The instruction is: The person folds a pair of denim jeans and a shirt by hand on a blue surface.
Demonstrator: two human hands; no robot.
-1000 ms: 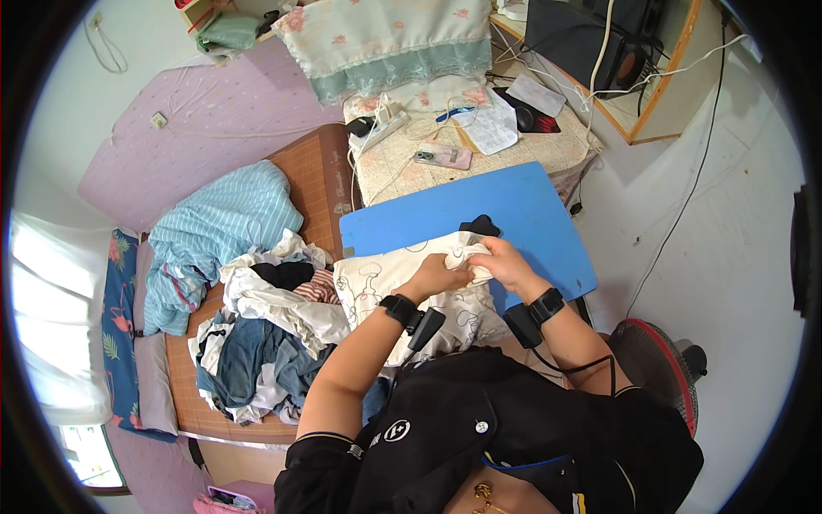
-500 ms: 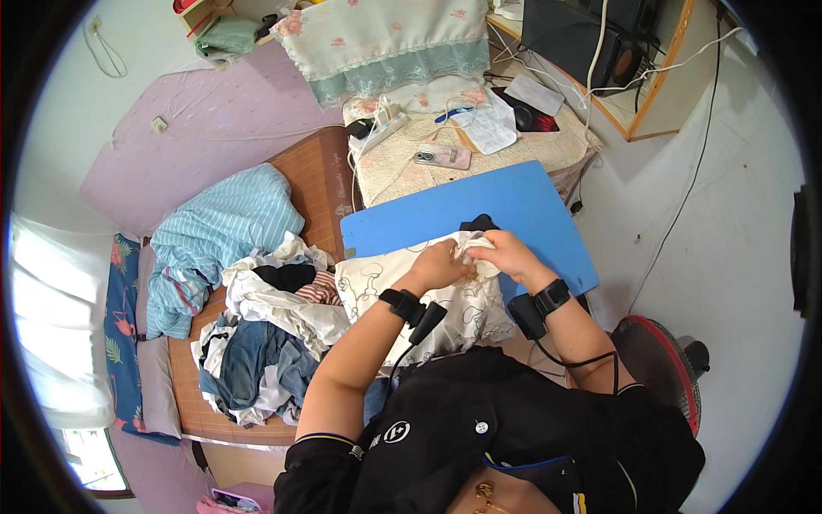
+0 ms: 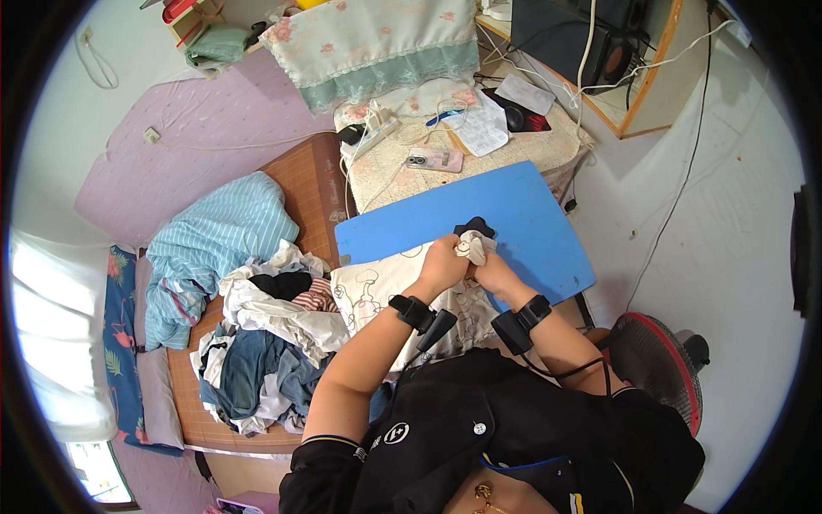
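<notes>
A cream cloth (image 3: 370, 281) with dark outline drawings lies partly over the near side of a blue board (image 3: 539, 231) and hangs toward me. Whether it is a garment cannot be made out. My left hand (image 3: 443, 264) is closed on its far edge. Right beside it, my right hand (image 3: 495, 276) grips the same edge, its fingers curled and partly hidden. Between the two hands a bunched bit of the cloth sticks up. Just beyond them a small black folded piece of fabric (image 3: 475, 227) rests on the board.
Left of me, a heap of clothes (image 3: 257, 368) and a blue striped quilt (image 3: 218, 227) lie on a brown mat. Behind the board, a covered table holds a phone (image 3: 435, 160), a power strip (image 3: 377, 133) and papers (image 3: 479, 128). A fan (image 3: 655, 368) stands at my right.
My right hand has come down and inward and is now curled round the cloth. The edge is bunched up between both hands. The whole view has shifted slightly.
</notes>
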